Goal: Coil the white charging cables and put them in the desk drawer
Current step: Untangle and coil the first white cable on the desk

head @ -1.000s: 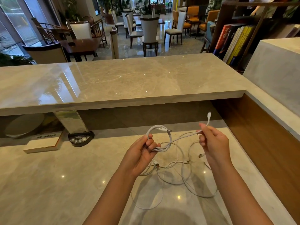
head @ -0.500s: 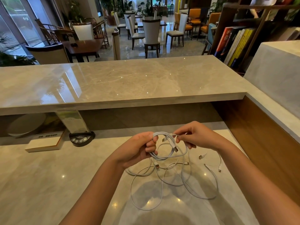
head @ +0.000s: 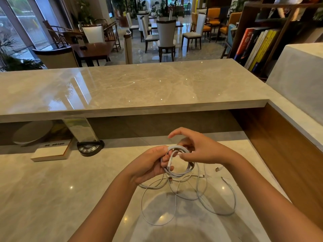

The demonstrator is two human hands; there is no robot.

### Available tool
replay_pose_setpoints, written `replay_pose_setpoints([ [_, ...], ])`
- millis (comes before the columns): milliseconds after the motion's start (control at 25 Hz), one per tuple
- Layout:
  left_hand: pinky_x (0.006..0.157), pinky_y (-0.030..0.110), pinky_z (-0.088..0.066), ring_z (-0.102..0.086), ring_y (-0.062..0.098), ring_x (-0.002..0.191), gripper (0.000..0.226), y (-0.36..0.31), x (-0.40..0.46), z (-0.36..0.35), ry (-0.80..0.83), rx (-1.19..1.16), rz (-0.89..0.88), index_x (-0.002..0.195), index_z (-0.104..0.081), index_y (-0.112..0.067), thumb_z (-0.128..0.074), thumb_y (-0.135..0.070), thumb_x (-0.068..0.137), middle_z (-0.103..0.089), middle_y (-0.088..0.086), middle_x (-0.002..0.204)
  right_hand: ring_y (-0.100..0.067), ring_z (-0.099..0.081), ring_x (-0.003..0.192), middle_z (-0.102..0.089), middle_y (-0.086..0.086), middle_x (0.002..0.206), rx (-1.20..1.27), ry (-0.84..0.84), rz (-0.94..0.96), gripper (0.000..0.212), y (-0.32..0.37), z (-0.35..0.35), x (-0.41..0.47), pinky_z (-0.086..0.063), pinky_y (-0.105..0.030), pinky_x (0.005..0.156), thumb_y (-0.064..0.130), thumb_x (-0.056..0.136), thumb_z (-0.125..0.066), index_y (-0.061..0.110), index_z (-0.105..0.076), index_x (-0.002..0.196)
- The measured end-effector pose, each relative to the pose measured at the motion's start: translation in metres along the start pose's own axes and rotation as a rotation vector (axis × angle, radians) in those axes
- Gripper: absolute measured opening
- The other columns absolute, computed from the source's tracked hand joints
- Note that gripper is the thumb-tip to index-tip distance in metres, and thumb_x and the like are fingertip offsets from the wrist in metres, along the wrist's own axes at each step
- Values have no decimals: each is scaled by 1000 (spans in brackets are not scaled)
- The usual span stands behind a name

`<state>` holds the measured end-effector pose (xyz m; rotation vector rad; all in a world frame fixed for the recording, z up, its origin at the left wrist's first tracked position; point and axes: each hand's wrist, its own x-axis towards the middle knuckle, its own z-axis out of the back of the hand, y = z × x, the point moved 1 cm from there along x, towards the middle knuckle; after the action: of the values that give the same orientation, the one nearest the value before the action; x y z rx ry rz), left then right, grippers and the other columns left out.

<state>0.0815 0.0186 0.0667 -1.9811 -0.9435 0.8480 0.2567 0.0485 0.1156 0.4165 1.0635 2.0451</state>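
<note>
Your right hand [head: 201, 151] swung back from far-right pull, now laying fresh loop onto thin white charging-cable coil [head: 176, 163]. Left hand [head: 150, 165] grip pinches coil above beige marble table [head: 52, 189]; loose tail [head: 216, 203] trails near-right. Right grip pinching strand, index raised. Coiling only begun.

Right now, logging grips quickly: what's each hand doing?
Left hand: grips the white cable coil.
Right hand: pinches the coil's top.

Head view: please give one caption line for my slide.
Left hand holds a white cable coil; right hand winds it above loose cables.
</note>
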Motion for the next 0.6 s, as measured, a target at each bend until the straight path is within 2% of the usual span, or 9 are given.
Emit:
replay_pose_setpoints([
  [80,66,27,-54,-41,8,53,14,-1,-1,-3,-45,6,21,90,-51,-5,-40,-14,95,-46,0,59,-18,-64,73,-66,3,84,-65,-20,9,41,-1,0,0,-55,-30,68,15,80,-68,34,-52,113],
  [160,65,28,-55,-43,9,53,20,-1,-1,-7,-81,-1,39,88,-55,-5,-39,-13,96,-47,1,59,-11,-64,66,-65,9,78,-165,-109,25,27,-1,-3,2,-57,-28,64,23,81,-69,29,-61,106],
  [240,66,28,-55,-44,8,51,23,-3,0,-11,-84,-19,32,84,-57,-7,-38,-13,97,-47,0,58,-6,-63,69,-66,13,79,-179,-194,37,18,-1,-6,2,-56,-28,66,29,82,-67,25,-69,100],
  [320,68,28,-56,-46,8,52,25,-7,-2,-14,-126,24,22,84,-57,-6,-37,-14,98,-48,0,59,7,-57,74,-63,20,78,-196,-243,9,17,-2,-8,3,-48,-19,65,31,83,-65,24,-72,98],
  [400,74,30,-57,-57,10,63,22,-5,-1,-13,-231,157,18,95,-61,-6,-41,-16,98,-58,4,71,13,-52,72,-60,22,74,-230,-293,-46,15,-6,-10,4,-42,-14,63,31,84,-64,25,-73,95],
  [440,77,30,-57,-63,11,76,19,-3,-1,-13,-311,271,-7,105,-61,-12,-46,-19,96,-63,3,86,10,-53,71,-64,18,76,-230,-324,-70,15,-8,-11,5,-45,-17,65,31,83,-64,25,-73,94],
  [520,84,26,-54,-61,7,99,29,2,-2,-11,-476,566,-156,116,-58,-32,-61,-22,88,-61,-8,110,3,-56,73,-68,12,80,-208,-368,-106,13,-12,-14,7,-51,-27,71,30,83,-65,25,-72,92],
  [600,85,20,-50,-59,1,100,27,2,-4,-13,-555,729,-392,102,-64,-41,-67,-21,83,-61,-19,105,-2,-58,72,-66,11,76,-189,-389,-118,11,-12,-17,8,-51,-29,69,28,83,-65,23,-72,90],
])
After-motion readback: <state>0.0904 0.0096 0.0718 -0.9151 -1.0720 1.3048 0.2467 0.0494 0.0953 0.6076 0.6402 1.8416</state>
